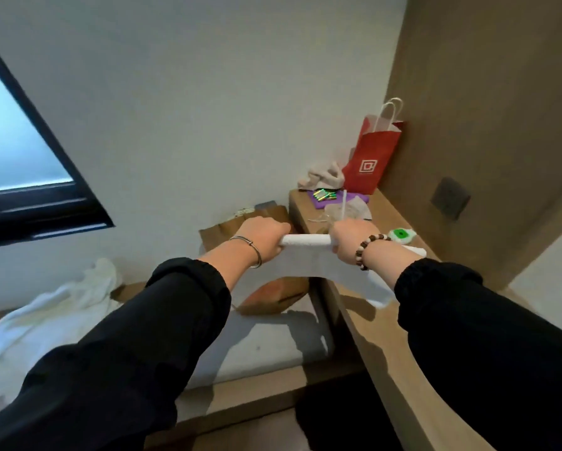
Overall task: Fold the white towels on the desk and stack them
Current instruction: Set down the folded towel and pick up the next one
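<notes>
A white towel (308, 258) is stretched between my two hands, held up in the air over the left edge of the wooden desk (380, 340). My left hand (263, 237) grips its top left corner and my right hand (351, 237) grips its top right corner. The top edge runs taut between my fists and the cloth hangs down below them, with one end trailing onto the desk under my right forearm. A crumpled beige towel (321, 179) lies at the far end of the desk.
A red paper bag (370, 157) stands in the far desk corner, beside a purple sheet with batteries (325, 195), a plastic cup with a straw (341, 209) and a green-and-white device (401, 236). Brown paper bags (240, 227) stand left of the desk. White linen (45, 317) is piled at the left.
</notes>
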Demonstrator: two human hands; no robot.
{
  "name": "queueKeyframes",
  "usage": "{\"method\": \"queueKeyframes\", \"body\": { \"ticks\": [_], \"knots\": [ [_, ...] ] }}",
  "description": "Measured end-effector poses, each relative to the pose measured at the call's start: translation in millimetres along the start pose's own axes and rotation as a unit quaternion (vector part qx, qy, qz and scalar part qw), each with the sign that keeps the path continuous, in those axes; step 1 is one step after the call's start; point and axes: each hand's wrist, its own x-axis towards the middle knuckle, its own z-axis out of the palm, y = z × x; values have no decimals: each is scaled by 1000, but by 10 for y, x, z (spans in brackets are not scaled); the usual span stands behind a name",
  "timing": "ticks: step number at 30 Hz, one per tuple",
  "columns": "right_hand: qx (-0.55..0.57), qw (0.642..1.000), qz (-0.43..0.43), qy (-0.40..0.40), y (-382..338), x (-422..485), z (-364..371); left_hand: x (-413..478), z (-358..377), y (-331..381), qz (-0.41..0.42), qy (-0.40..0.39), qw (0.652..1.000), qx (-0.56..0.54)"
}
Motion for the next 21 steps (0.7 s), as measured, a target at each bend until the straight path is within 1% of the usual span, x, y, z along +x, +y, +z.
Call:
{"method": "queueKeyframes", "body": {
  "ticks": [5,10,13,16,21],
  "knots": [
    [-15,996,-93,6,-731,851,-4,-280,330,-877,-101,-9,995,-18],
    [-30,984,-173,7,-1361,1544,36,-550,568,-1506,-191,-21,981,-32],
    [-49,974,-219,10,-1807,1810,46,-822,662,-1826,-245,-41,968,-30],
    [-61,962,-264,22,-2343,1988,29,-1188,758,-2177,-286,-59,955,-50],
    [-65,948,-310,41,-3297,2162,21,-1894,933,-2791,-330,-51,942,-43]
  ]
}}
